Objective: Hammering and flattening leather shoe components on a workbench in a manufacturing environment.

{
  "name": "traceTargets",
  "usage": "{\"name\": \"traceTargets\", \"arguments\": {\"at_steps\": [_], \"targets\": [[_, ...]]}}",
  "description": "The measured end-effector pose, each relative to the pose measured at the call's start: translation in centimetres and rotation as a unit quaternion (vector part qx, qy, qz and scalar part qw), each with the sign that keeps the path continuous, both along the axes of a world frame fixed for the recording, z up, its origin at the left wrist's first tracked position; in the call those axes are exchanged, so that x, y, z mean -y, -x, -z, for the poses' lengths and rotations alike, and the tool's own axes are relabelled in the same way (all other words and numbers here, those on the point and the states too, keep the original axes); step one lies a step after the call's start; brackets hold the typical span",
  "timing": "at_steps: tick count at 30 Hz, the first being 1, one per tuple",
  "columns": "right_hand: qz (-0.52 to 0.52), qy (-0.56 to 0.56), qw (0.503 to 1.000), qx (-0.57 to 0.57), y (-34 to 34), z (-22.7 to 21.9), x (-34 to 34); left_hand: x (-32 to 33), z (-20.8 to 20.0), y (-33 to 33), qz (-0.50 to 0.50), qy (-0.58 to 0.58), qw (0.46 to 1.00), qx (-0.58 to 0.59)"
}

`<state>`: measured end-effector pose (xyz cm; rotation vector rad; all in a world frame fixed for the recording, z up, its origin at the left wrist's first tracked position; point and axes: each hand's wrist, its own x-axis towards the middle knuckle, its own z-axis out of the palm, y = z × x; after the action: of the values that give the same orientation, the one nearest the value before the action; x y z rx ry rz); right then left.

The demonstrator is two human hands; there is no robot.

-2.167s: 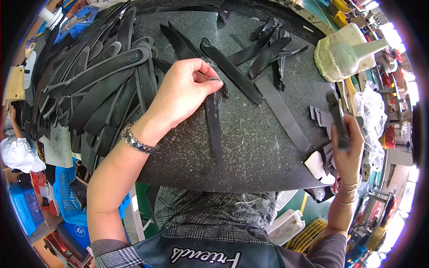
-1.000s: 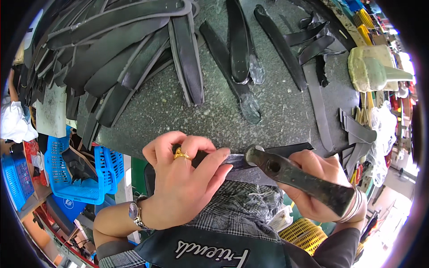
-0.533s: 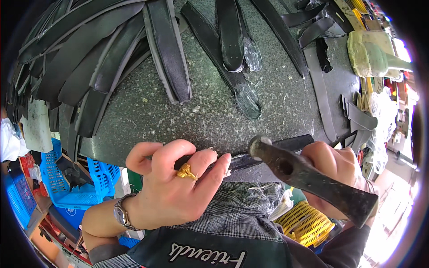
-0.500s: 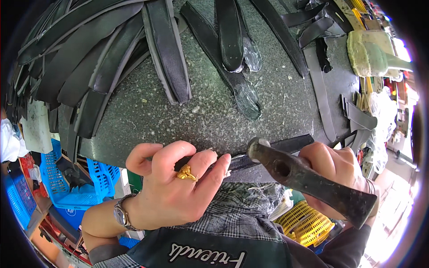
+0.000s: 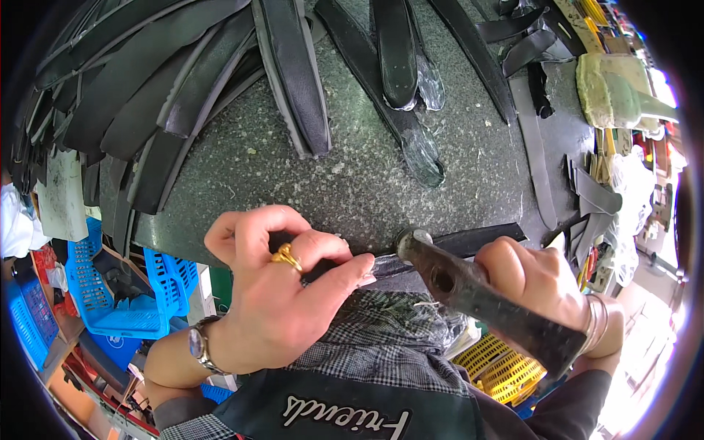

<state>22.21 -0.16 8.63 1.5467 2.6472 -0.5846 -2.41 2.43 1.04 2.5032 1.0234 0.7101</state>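
A black leather-like strap (image 5: 480,240) lies along the near edge of the dark speckled worktop. At its left part, my left hand (image 5: 282,293) pinches it between thumb and forefinger; the other fingers are curled, and one wears a gold ring. My right hand (image 5: 539,282) is closed round a hammer (image 5: 491,304), whose handle is mostly hidden by the hand and the dark metal head. The rounded striking face is at the strap, close to my left fingertips; I cannot tell whether it touches.
Many dark straps (image 5: 139,110) are heaped at the far left of the worktop (image 5: 242,172). Several more straps (image 5: 297,81) lie across the far side, some with glossy ends. A pale glue-crusted container (image 5: 612,92) stands at the right. Below are blue baskets (image 5: 121,315) and a yellow basket (image 5: 506,367).
The hammer and my right hand have shifted slightly left, and the hammer's back end has swung left. My left hand has turned a little, still pinching the strap. The whole view has shifted slightly.
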Motion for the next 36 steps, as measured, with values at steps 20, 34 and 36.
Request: {"name": "traceTargets", "arguments": {"at_steps": [20,34,36], "targets": [[-0.065,0.002,0.997,-0.034,1.4,0.0,-1.6,2.0,0.3,0.4,-0.067,-0.024,0.997,0.011],[-0.038,-0.021,0.996,-0.078,1.8,0.4,-1.6,3.8,0.3,-0.2,-0.143,-0.008,0.990,0.020],[-0.068,-0.006,0.997,-0.035,1.9,0.5,-1.7,4.0,0.1,-0.1,-0.141,-0.024,0.990,0.003]]}}
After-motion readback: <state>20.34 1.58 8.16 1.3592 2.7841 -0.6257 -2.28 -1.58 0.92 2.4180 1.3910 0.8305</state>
